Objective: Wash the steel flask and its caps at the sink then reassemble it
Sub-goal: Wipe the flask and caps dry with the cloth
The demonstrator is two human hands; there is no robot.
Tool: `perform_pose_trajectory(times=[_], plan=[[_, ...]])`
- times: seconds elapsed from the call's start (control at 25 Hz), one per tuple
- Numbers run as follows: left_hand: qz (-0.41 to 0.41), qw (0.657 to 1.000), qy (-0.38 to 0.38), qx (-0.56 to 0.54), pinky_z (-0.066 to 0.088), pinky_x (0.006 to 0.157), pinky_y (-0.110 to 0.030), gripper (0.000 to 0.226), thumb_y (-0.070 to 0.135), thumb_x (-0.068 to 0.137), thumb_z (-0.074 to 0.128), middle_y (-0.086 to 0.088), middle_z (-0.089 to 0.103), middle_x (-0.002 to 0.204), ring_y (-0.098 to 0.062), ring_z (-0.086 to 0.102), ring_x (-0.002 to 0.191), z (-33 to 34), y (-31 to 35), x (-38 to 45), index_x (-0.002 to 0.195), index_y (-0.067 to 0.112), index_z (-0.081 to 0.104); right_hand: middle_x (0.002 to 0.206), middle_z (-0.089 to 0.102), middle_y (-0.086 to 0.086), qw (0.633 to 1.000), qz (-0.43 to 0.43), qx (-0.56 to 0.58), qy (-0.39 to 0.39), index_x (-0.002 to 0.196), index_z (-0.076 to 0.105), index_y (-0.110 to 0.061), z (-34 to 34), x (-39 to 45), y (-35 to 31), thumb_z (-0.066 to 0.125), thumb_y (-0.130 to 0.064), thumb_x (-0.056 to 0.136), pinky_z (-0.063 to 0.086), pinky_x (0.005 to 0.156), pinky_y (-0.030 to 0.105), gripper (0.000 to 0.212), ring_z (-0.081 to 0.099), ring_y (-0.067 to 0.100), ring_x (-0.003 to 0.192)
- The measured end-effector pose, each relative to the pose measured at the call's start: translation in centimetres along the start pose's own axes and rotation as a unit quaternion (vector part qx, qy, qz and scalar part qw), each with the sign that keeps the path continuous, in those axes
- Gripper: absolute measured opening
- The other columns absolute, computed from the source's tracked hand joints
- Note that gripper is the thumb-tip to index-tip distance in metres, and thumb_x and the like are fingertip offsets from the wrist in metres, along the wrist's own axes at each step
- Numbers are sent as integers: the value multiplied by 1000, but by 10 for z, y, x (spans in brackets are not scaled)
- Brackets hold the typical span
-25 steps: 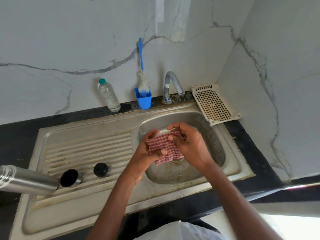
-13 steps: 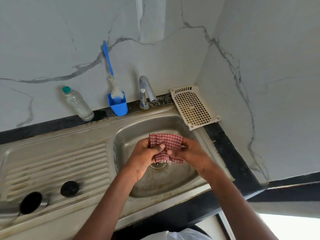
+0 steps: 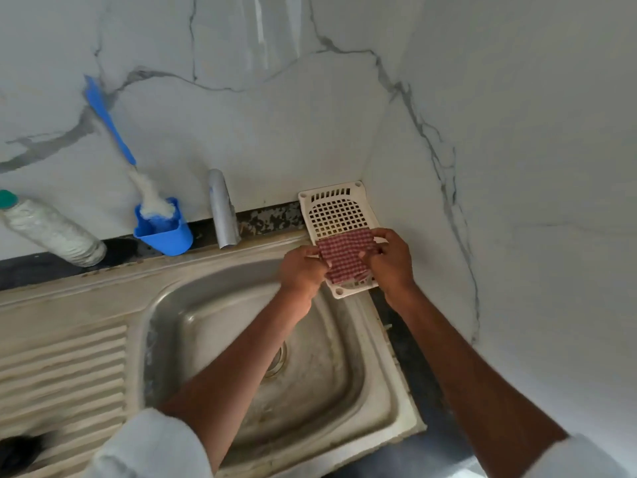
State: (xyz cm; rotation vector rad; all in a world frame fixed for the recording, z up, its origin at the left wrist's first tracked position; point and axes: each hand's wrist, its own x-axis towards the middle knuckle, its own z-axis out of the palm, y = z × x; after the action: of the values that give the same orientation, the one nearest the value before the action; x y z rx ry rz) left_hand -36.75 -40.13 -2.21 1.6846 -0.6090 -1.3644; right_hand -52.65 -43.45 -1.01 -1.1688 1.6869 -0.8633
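A red checked cloth (image 3: 344, 257) lies spread over the white perforated tray (image 3: 336, 208) in the back right corner. My left hand (image 3: 300, 270) pinches the cloth's left edge and my right hand (image 3: 393, 260) pinches its right edge. The steel sink basin (image 3: 213, 305) is below my arms, its drain partly hidden by my left forearm. A dark blurred object (image 3: 20, 450), possibly a black cap, shows on the drainboard at the bottom left edge. The steel flask is out of view.
A steel tap (image 3: 222, 208) stands behind the basin. Left of it is a blue holder (image 3: 165, 232) with a blue-handled bottle brush (image 3: 110, 122). A plastic bottle with a green cap (image 3: 51, 232) leans at the far left. Marble walls close the corner.
Both hands carried the checked cloth from over the basin up and right onto the white tray. The view swung right, so the flask and steel cap left the frame.
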Motion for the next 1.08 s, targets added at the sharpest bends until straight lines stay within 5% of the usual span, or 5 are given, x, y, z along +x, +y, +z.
perform_pose_trajectory(times=[0.12,0.28,0.56,0.8,1.08], plan=[[1,996,-20,90,63,80,-40,18,4,82,73,-11,78,104,-26,74,94,22,2,27,95,16,71,114,73,8,992,-28,-120,-1,121,65,-21,1,42,2,62,2,92,62,79,33,37,73,26,103],[146,959,-25,241,54,89,-26,25,9,95,68,4,71,112,-15,68,105,18,-4,19,119,13,73,123,66,17,919,-63,-389,-18,123,62,-5,7,52,8,62,-8,91,53,93,41,33,64,36,113],[294,880,47,369,46,100,-25,38,0,97,56,7,67,122,-9,59,115,-68,-51,-35,123,22,72,138,54,7,884,-280,-375,3,131,56,-16,49,-47,22,63,-12,81,42,109,48,51,52,31,129],[225,810,181,510,40,120,-48,56,7,90,67,-11,53,153,-31,48,144,-171,-121,-93,145,11,58,150,50,10,862,-336,-375,-63,133,58,-17,103,-148,47,62,-16,88,40,113,53,46,44,28,143],[54,824,174,536,7,132,-47,79,47,107,46,-7,-2,177,-27,-5,163,-256,-189,-154,168,15,8,152,48,1,826,-342,-409,-184,118,69,-27,165,-224,75,56,-27,98,34,114,52,24,41,20,145]])
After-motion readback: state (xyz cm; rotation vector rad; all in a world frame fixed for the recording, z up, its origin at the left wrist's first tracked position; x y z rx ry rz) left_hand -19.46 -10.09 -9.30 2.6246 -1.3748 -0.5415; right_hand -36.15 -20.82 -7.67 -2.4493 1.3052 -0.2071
